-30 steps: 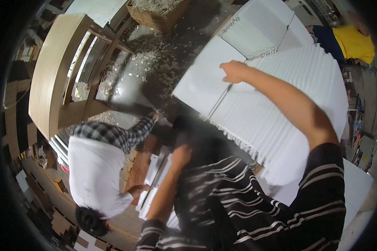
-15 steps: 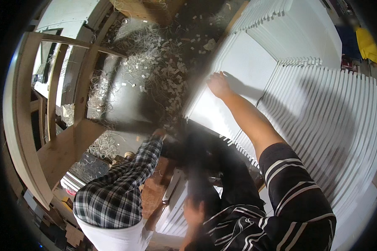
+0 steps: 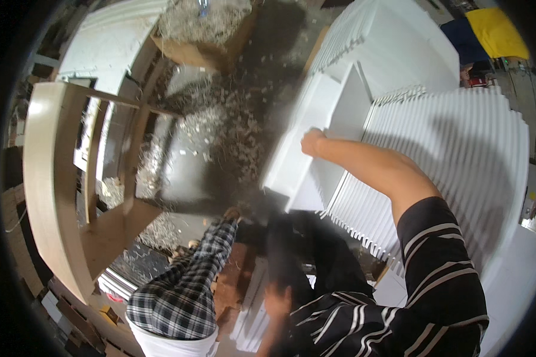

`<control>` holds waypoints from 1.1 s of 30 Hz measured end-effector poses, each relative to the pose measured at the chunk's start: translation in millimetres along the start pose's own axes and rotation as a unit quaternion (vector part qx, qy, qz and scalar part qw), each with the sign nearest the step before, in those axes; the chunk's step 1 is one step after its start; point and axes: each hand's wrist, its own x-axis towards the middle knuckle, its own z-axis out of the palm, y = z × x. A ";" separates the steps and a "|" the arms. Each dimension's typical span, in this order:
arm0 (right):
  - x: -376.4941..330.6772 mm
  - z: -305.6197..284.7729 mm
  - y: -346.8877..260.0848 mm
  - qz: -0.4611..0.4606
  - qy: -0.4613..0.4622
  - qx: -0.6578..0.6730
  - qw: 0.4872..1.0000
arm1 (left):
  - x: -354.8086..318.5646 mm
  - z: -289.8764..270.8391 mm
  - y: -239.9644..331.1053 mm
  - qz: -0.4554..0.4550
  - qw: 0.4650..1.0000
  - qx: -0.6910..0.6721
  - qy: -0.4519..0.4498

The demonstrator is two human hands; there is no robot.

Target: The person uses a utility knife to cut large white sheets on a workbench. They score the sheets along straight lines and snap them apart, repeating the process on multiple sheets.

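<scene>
My right hand (image 3: 311, 143) is clamped on the top edge of a white panel (image 3: 315, 119); my left hand (image 3: 277, 300) is blurred, its grip unclear.

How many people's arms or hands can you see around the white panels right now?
3. The wearer's right hand grips the white panel at centre; the wearer's left hand is low, blurred. A co-worker's plaid-sleeved arm reaches in from lower left. Others may be hidden.

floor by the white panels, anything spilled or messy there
Yes. Pale wood shavings lie scattered over the dark floor, thickest beside the open box heaped with them. The right hand grips a white panel at the mess's edge.
</scene>
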 end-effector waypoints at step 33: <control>-878.1 163.2 -57.0 0.554 0.561 0.261 0.558 | -244.9 -172.6 364.6 0.539 0.744 -0.359 0.162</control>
